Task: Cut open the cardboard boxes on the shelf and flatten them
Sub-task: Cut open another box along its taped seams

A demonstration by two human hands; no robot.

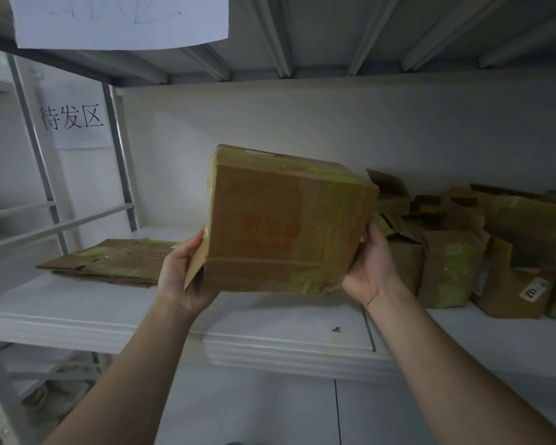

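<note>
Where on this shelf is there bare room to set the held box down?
Bare white shelf lies under the taped brown cardboard box, between the flattened cardboard stack on the left and the crowded cluster of opened boxes on the right. The front edge is also free.

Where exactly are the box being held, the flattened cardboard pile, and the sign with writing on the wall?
Held box (286, 226): head view, on its front face with red print.
Flattened cardboard pile (116, 261): head view, on the top sheet.
Wall sign (74, 118): head view, on the printed characters.
</note>
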